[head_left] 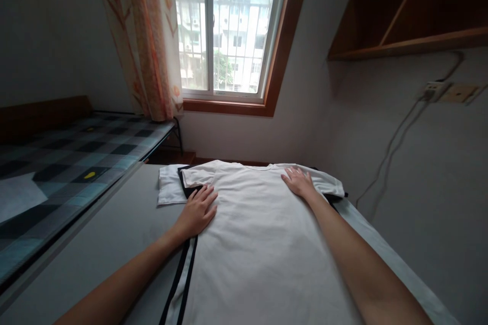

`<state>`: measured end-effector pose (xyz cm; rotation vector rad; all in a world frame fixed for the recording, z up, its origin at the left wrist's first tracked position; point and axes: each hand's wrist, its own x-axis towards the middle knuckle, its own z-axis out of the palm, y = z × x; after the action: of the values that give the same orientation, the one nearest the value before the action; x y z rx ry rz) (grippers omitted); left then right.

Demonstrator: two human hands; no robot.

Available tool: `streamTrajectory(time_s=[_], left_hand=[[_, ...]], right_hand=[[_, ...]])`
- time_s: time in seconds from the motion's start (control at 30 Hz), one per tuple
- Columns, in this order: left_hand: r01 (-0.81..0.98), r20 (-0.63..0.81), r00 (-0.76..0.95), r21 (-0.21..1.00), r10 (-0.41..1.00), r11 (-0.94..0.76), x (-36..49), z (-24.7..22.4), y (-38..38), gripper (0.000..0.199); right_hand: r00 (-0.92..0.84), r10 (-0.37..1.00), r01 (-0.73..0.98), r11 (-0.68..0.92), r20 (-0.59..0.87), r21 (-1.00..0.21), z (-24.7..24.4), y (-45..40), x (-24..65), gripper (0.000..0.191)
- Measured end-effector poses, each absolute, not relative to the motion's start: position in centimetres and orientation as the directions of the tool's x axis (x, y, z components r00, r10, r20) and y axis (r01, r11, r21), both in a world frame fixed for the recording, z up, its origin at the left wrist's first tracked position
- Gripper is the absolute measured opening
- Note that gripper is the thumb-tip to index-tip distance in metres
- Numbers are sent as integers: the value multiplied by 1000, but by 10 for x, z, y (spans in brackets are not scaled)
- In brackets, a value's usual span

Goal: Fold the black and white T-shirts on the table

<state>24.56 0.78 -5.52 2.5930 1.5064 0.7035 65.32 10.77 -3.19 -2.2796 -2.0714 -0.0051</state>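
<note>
A white T-shirt (259,244) lies spread out in front of me, its collar toward the window. My left hand (198,209) rests flat on the shirt's left edge below the sleeve, fingers apart. Near the right shoulder, my right hand (298,182) lies flat on the cloth with its fingers spread. Beneath the T-shirt are other garments; black cloth shows under both sleeves, and a black-and-white striped edge (183,279) runs down the left side. A further white sleeve (170,185) sticks out at the far left.
The clothes lie on a pale grey table (125,244). To the left is a bed with a checked mattress (114,137) and a white sheet of paper (21,195). A wall stands close on the right, with a hanging cable (389,150) and a wooden shelf (412,43) above.
</note>
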Motion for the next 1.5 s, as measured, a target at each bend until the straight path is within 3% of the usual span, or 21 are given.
streamTrajectory(time_s=[0.23,0.43,0.63,0.77,0.97,1.03,1.5], left_hand=[[810,341,418,280,842,-515,246,-54,8,43],[815,354,408,275,842,-510,247,-55,10,43],[835,323,401,258,858,-487,249,-51,8,42],[840,332,392,252,858,-481,251,-48,6,41],[852,285,395,241,873,-464,251,-43,5,42],[861,266,394,226,880,-455,252,-41,2,44],[960,125,217,150,968,-235,252,-37,-68,60]], right_hand=[[240,971,971,-240,-10,-22,-30,139,704,66],[304,952,952,-305,33,33,-28,119,730,64],[486,865,868,-495,124,46,-20,87,756,64],[335,916,931,-358,220,74,-18,74,730,64],[-142,985,988,135,100,80,-42,34,663,62],[-214,973,976,209,83,68,-50,17,654,62],[-70,989,997,64,133,53,-59,-35,680,60]])
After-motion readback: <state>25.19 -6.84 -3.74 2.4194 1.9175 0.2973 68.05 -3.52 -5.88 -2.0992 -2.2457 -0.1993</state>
